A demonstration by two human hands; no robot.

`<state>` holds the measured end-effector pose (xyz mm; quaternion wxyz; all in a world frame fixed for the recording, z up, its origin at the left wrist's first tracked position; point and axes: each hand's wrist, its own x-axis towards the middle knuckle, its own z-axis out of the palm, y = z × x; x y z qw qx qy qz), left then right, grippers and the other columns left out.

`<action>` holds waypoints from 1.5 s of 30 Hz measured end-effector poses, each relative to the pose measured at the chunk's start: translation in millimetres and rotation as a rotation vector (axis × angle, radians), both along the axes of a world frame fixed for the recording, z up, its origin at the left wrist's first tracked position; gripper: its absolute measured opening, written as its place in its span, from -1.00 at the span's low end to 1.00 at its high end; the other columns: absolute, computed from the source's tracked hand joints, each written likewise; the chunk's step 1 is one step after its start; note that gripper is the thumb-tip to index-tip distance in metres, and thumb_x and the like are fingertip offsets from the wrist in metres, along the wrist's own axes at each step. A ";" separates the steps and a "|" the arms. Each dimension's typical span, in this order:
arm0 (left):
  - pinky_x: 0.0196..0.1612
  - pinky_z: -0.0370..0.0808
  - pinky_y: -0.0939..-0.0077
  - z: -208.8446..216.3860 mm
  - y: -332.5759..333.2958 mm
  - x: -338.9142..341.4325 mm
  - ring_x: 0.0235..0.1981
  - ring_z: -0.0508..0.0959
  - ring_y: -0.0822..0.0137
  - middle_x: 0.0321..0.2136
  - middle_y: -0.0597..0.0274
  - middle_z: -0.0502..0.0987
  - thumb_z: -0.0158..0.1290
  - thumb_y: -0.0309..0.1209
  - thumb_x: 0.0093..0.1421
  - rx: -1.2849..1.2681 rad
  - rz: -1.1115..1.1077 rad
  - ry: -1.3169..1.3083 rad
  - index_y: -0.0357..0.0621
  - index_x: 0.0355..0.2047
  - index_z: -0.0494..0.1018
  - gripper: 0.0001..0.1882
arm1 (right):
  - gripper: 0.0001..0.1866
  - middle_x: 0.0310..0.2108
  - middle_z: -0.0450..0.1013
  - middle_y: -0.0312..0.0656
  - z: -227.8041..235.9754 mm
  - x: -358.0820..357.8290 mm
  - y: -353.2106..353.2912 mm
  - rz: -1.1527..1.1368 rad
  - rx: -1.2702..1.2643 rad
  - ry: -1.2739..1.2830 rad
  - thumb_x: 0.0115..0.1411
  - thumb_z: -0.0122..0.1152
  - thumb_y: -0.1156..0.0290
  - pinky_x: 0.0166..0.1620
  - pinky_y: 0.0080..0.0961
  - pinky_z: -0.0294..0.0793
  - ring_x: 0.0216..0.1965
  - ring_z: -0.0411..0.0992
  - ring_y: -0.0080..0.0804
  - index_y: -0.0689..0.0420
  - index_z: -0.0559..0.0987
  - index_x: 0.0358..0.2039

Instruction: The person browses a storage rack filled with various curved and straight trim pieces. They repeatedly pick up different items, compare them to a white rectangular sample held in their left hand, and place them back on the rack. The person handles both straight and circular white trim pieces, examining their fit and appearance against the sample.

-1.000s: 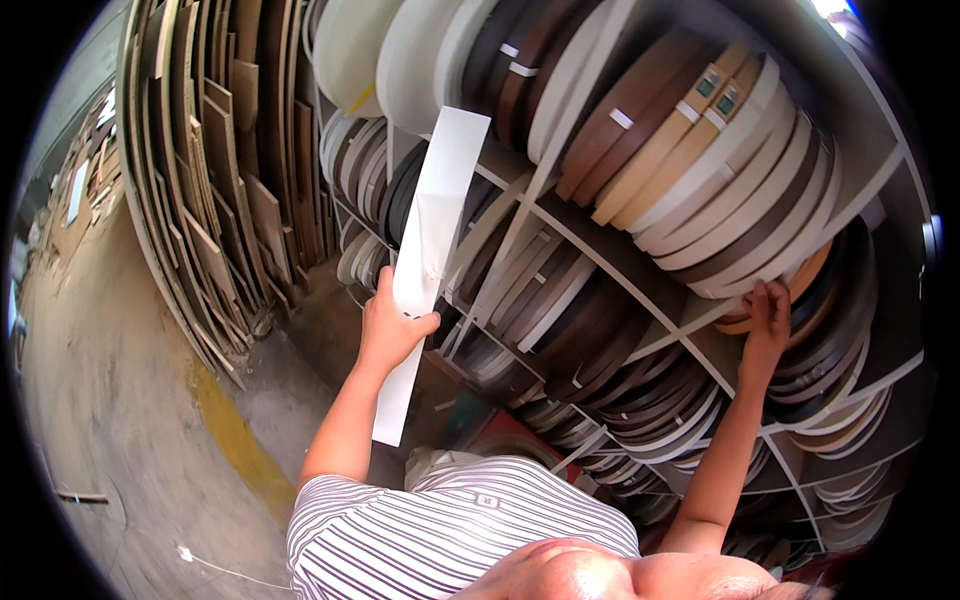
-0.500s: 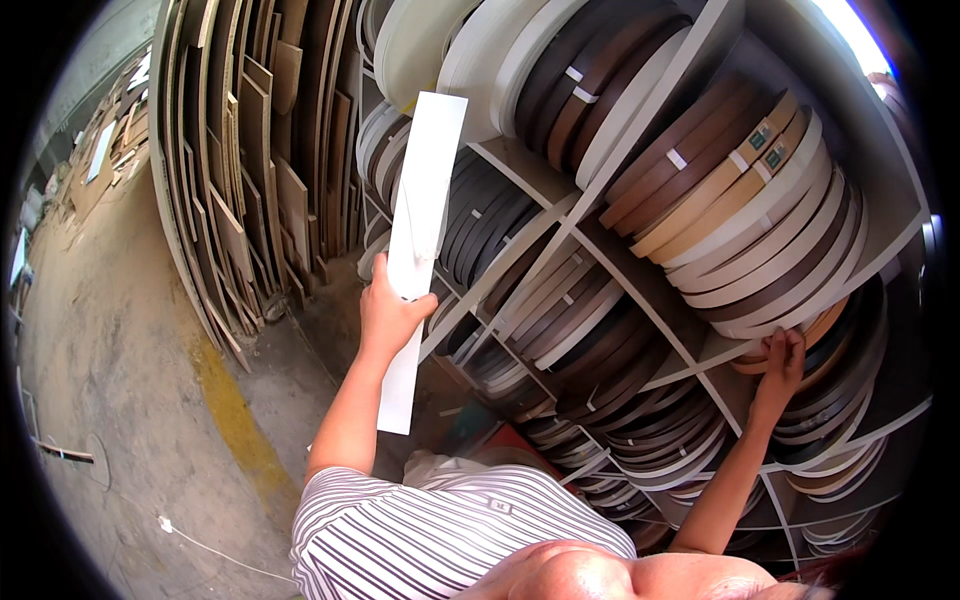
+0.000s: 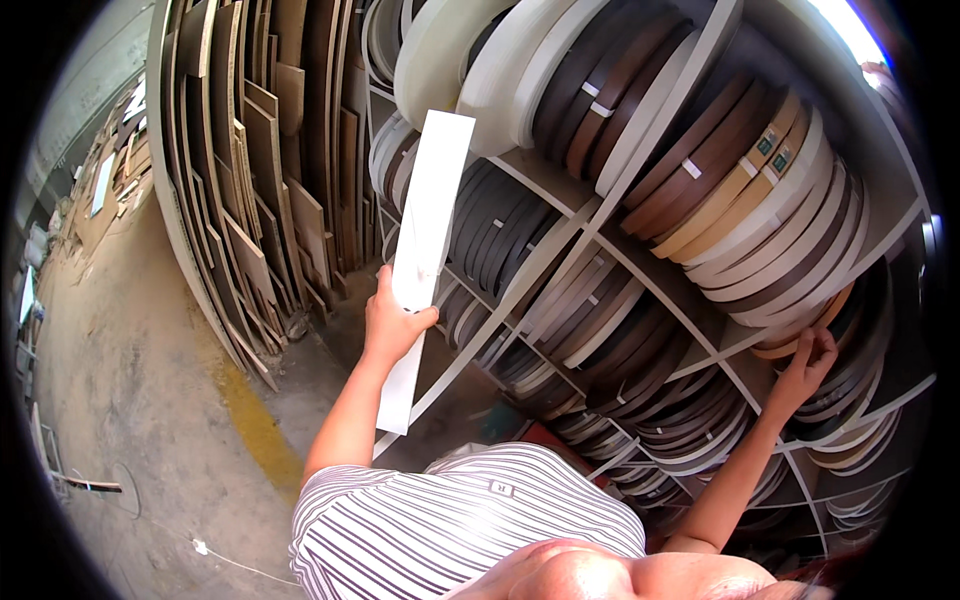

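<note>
My left hand is wrapped round a long, narrow white board, held upright and slightly tilted in front of the rack. The thumb lies across its face, near a small dark mark. On the right, my right hand is at the rack of edge banding rolls, its fingers curled beside an orange-tan roll in a lower compartment. What those fingers hold, if anything, is hidden. Just above it, a row of brown, tan, white and grey edge banding rolls stands on the shelf.
Many brown boards stand on edge at the upper left. Dark rolls and large white rolls fill compartments behind the white board. A yellow line runs along the concrete floor, and a thin white cord lies at the lower left.
The view has shifted slightly, so the rack appears farther right. My right hand has moved a little right and down from the shelf edge. My left hand keeps its hold on the white board.
</note>
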<state>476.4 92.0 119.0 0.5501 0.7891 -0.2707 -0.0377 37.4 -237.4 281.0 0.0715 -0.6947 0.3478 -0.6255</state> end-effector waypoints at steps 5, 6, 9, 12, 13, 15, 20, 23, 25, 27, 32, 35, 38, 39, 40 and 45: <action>-0.10 0.54 0.18 7.8 47.5 -3.2 -0.17 0.65 -0.08 -0.27 -0.12 0.62 0.31 -0.33 -0.17 -0.011 -0.021 0.010 -0.22 -0.06 0.32 -0.35 | -0.70 -0.10 0.43 -0.18 -9.6 13.6 52.2 0.012 0.029 0.075 0.40 0.15 0.30 0.10 -0.52 0.32 -0.04 0.38 -0.42 0.26 0.47 -0.01; -0.10 0.54 0.21 10.3 56.6 -2.1 -0.17 0.65 -0.02 -0.28 -0.08 0.61 0.30 -0.34 -0.18 0.013 -0.023 0.017 -0.22 -0.08 0.33 -0.37 | -0.69 -0.10 0.43 -0.18 -21.9 11.6 61.7 -0.034 0.067 0.107 0.40 0.15 0.29 0.08 -0.52 0.34 -0.07 0.38 -0.42 0.26 0.46 -0.01; -0.10 0.54 0.25 25.2 86.2 16.7 -0.21 0.64 0.05 -0.29 -0.04 0.60 0.31 -0.35 -0.19 0.031 -0.049 -0.047 -0.22 -0.08 0.34 -0.37 | -0.67 -0.14 0.45 -0.18 -85.4 -15.3 71.7 0.025 0.298 0.053 0.41 0.14 0.26 0.02 -0.52 0.38 -0.14 0.39 -0.45 0.27 0.46 -0.01; -0.08 0.54 0.25 40.3 111.4 51.4 -0.20 0.63 0.03 -0.28 -0.06 0.59 0.31 -0.35 -0.20 0.123 -0.045 -0.089 -0.22 -0.07 0.34 -0.36 | -0.68 -0.19 0.45 -0.19 -159.4 -48.0 92.7 -0.053 0.404 0.130 0.40 0.14 0.25 -0.06 -0.50 0.41 -0.22 0.41 -0.46 0.26 0.46 -0.03; -0.08 0.53 0.25 40.0 117.6 66.5 -0.19 0.63 0.03 -0.28 -0.06 0.59 0.31 -0.35 -0.20 0.130 -0.054 -0.113 -0.22 -0.07 0.34 -0.35 | -0.68 -0.20 0.45 -0.20 -182.7 -55.4 105.1 -0.063 0.472 0.103 0.40 0.15 0.25 -0.10 -0.51 0.42 -0.24 0.41 -0.47 0.25 0.46 -0.03; -0.05 0.53 0.24 51.1 124.3 90.0 -0.16 0.63 -0.01 -0.25 -0.08 0.60 0.31 -0.36 -0.20 0.203 -0.076 -0.048 -0.19 -0.04 0.34 -0.34 | -0.69 -0.23 0.45 -0.21 -222.7 -70.4 129.7 -0.089 0.601 0.058 0.40 0.15 0.25 -0.17 -0.52 0.44 -0.29 0.40 -0.48 0.23 0.47 -0.04; -0.06 0.53 0.21 73.6 125.9 155.6 -0.16 0.63 -0.07 -0.28 -0.10 0.60 0.29 -0.36 -0.20 0.270 -0.183 -0.162 -0.13 0.02 0.33 -0.30 | -0.68 -0.23 0.45 -0.23 -253.6 -58.7 162.5 -0.177 0.749 0.022 0.40 0.15 0.23 -0.23 -0.56 0.47 -0.31 0.40 -0.52 0.22 0.47 -0.03; -0.13 0.54 0.29 83.1 122.2 207.6 -0.31 0.62 0.02 -0.37 -0.04 0.57 0.25 -0.39 -0.23 0.289 -0.230 -0.236 -0.17 -0.01 0.33 -0.31 | -0.66 -0.17 0.44 -0.24 -244.0 -1.0 158.7 -0.126 0.685 -0.082 0.40 0.16 0.20 -0.17 -0.57 0.50 -0.22 0.39 -0.53 0.23 0.48 -0.03; -0.15 0.54 0.29 89.6 123.3 243.6 -0.32 0.62 -0.02 -0.37 -0.05 0.57 0.25 -0.38 -0.25 0.282 -0.276 -0.326 -0.15 0.01 0.33 -0.30 | -0.65 -0.19 0.45 -0.22 -212.3 80.4 160.7 -0.077 0.641 -0.095 0.40 0.16 0.21 -0.15 -0.55 0.51 -0.23 0.41 -0.53 0.25 0.49 -0.02; -0.16 0.54 0.30 99.8 118.0 274.0 -0.33 0.61 -0.06 -0.37 -0.06 0.57 0.23 -0.38 -0.25 0.299 -0.335 -0.389 -0.14 0.01 0.34 -0.30 | -0.66 -0.18 0.48 -0.20 -174.2 170.8 166.1 0.064 0.601 -0.157 0.42 0.13 0.26 -0.07 -0.53 0.51 -0.15 0.47 -0.52 0.30 0.50 -0.01; -0.21 0.55 0.16 132.7 107.9 328.7 -0.29 0.61 -0.22 -0.36 -0.15 0.58 0.16 -0.41 -0.25 0.330 -0.496 -0.522 -0.13 0.01 0.37 -0.32 | -0.70 -0.09 0.52 -0.21 -61.4 380.5 181.7 0.279 0.368 -0.072 0.38 0.16 0.33 0.04 -0.52 0.45 -0.05 0.46 -0.50 0.22 0.53 0.03; -0.22 0.55 0.19 148.1 100.5 358.4 -0.31 0.61 -0.20 -0.37 -0.13 0.59 0.16 -0.41 -0.25 0.350 -0.567 -0.548 -0.14 0.01 0.37 -0.32 | -0.21 0.08 0.40 -0.01 -10.3 478.2 181.4 0.370 0.055 0.044 0.14 0.47 0.16 0.22 -0.28 0.40 0.11 0.43 -0.16 0.21 0.31 0.27; -0.23 0.56 0.22 159.3 86.5 379.7 -0.34 0.62 -0.18 -0.39 -0.10 0.58 0.16 -0.42 -0.26 0.292 -0.634 -0.584 -0.14 -0.01 0.39 -0.34 | 0.05 0.16 0.26 0.04 30.8 537.4 175.1 0.222 -0.179 0.183 -0.03 0.57 -0.03 0.19 -0.24 0.40 0.15 0.34 -0.04 0.34 0.22 0.27; -0.23 0.56 0.23 164.5 85.3 384.5 -0.35 0.62 -0.18 -0.40 -0.10 0.58 0.16 -0.42 -0.26 0.280 -0.643 -0.595 -0.14 -0.01 0.39 -0.34 | 0.01 0.14 0.27 0.06 39.2 546.6 169.6 0.171 -0.212 0.177 0.02 0.53 -0.03 0.18 -0.23 0.40 0.15 0.34 -0.02 0.34 0.23 0.26; -0.24 0.56 0.25 170.8 83.1 387.3 -0.36 0.61 -0.18 -0.42 -0.10 0.57 0.14 -0.42 -0.27 0.274 -0.650 -0.609 -0.13 -0.02 0.39 -0.35 | -0.04 0.13 0.28 0.08 47.4 552.4 163.8 0.120 -0.246 0.172 0.06 0.49 -0.03 0.18 -0.23 0.40 0.15 0.34 0.00 0.34 0.23 0.25; -0.25 0.55 0.31 188.3 71.6 406.3 -0.39 0.60 -0.16 -0.43 -0.09 0.56 0.13 -0.42 -0.29 0.263 -0.674 -0.715 -0.13 -0.04 0.40 -0.35 | -0.11 -0.02 0.34 0.11 99.7 562.1 148.7 0.082 -0.283 0.114 -0.06 0.59 0.01 0.06 -0.18 0.40 0.05 0.36 -0.01 0.31 0.33 0.09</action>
